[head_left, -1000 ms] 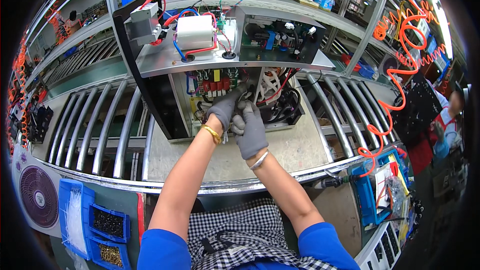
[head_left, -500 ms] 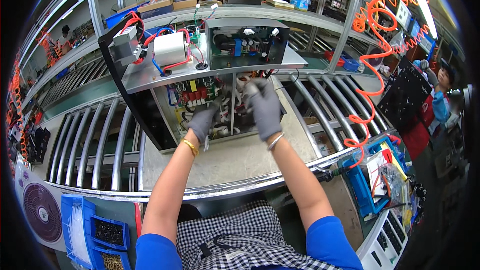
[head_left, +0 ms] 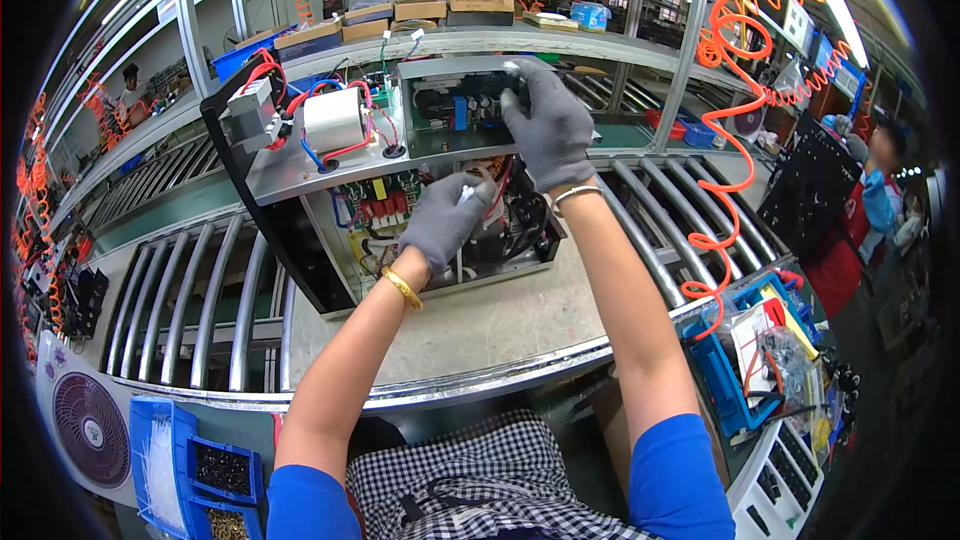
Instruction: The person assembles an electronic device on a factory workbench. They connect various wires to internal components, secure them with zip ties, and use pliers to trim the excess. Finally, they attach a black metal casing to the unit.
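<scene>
A metal equipment chassis (head_left: 345, 285) stands in front of me, with an upper shelf and a lower bay full of boards and wires. Low in front of the bay, my left hand (head_left: 442, 225), in a grey glove, is closed in a pinch; a small white bit shows at its fingertips, too small to name. My right hand (head_left: 553, 130), also gloved, reaches higher, its bent fingers at the right side of the upper metal box (head_left: 425, 68). What those fingers hold is hidden. A white cylinder (head_left: 335, 120) with red and blue wires sits left on the shelf.
Roller conveyors (head_left: 205, 290) (head_left: 660, 210) flank the work board (head_left: 470, 325). An orange coiled hose (head_left: 735, 150) hangs at right, above a blue bin (head_left: 735, 380) of parts. Blue trays (head_left: 222, 465) and a fan (head_left: 88, 425) are at lower left. Another person (head_left: 880, 180) stands far right.
My right hand has risen from the lower bay to the upper box. My left hand has moved up and right, away from the inner wiring. The view has shifted slightly.
</scene>
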{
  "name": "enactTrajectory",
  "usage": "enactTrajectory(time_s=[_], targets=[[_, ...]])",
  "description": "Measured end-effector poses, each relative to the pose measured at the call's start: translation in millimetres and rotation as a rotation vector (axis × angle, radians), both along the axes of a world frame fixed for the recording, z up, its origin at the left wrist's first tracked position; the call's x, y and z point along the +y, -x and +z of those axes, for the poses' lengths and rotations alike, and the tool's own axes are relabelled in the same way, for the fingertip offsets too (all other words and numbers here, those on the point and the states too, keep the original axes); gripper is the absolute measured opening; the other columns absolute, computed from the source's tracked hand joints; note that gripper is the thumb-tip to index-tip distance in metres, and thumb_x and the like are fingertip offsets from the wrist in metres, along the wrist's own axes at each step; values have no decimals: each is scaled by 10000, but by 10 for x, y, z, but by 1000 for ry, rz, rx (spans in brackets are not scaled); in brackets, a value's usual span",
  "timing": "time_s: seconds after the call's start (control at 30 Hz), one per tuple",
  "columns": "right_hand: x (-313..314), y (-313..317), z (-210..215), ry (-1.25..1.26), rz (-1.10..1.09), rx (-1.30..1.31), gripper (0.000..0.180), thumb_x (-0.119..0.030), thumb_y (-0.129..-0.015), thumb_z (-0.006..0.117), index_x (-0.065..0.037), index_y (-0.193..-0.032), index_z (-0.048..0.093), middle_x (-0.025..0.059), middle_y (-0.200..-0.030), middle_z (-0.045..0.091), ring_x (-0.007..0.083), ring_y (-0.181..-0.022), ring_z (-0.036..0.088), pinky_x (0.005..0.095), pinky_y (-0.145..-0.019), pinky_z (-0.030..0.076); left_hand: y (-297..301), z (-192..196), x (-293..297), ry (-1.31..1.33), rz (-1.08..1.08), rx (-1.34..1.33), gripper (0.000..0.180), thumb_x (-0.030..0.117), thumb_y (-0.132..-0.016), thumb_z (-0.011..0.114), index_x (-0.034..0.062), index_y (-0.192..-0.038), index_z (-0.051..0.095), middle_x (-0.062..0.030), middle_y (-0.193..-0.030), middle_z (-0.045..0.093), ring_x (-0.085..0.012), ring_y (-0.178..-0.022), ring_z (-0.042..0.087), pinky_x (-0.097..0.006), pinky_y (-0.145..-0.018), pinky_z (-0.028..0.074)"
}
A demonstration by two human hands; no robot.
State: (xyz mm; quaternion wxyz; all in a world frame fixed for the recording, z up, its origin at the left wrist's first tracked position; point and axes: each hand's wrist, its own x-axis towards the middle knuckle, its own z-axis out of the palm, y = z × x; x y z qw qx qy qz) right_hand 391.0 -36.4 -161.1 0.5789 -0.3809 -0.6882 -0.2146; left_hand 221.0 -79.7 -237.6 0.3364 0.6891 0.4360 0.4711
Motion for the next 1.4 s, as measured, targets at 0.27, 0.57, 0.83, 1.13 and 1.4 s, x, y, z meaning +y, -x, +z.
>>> enactTrajectory(time_s=[0.27, 0.57, 0.83, 1.13, 1.4], targets=[[-180, -244, -51, 160, 120, 195, 151, -189, -925, 689, -79, -1024, 657, 104, -928, 687, 229, -804, 671, 328, -726, 529, -180, 338, 202, -418, 225, 209, 364, 373, -936, 612, 82, -1150, 657, -164, -930, 723, -303, -898, 702, -413, -803, 515], [-180, -417, -466, 89, 337, 382, 213, -215, -935, 712, -43, -1042, 646, 62, -882, 687, 140, -790, 634, 295, -752, 515, -564, 559, 379, -496, 323, 673, 237, 345, -959, 583, 154, -1094, 625, -142, -897, 712, -354, -860, 691, -455, -730, 521], [-245, -433, -431, 279, 324, 380, 279, -203, -917, 721, -31, -1123, 644, 106, -981, 707, 174, -812, 647, 317, -774, 528, -178, 496, 380, -353, 157, 200, 299, 328, -974, 592, 59, -1080, 670, -135, -840, 713, -275, -806, 699, -377, -761, 523], [-144, -189, -316, 480, 242, 268, 396, -128, -863, 709, -32, -1226, 584, 179, -1115, 698, 307, -1035, 692, 396, -871, 546, -162, 434, 327, -420, 123, 246, 211, 263, -968, 623, 117, -1114, 663, -150, -889, 702, -246, -808, 678, -354, -756, 517], [0, -215, -295, 307, 193, 116, 349, -147, -860, 718, -76, -1178, 593, 161, -1082, 682, 306, -953, 687, 392, -826, 544, -117, 437, 452, -450, 42, 284, 197, 208, -977, 610, 121, -1149, 648, -132, -899, 698, -242, -804, 666, -353, -761, 516]])
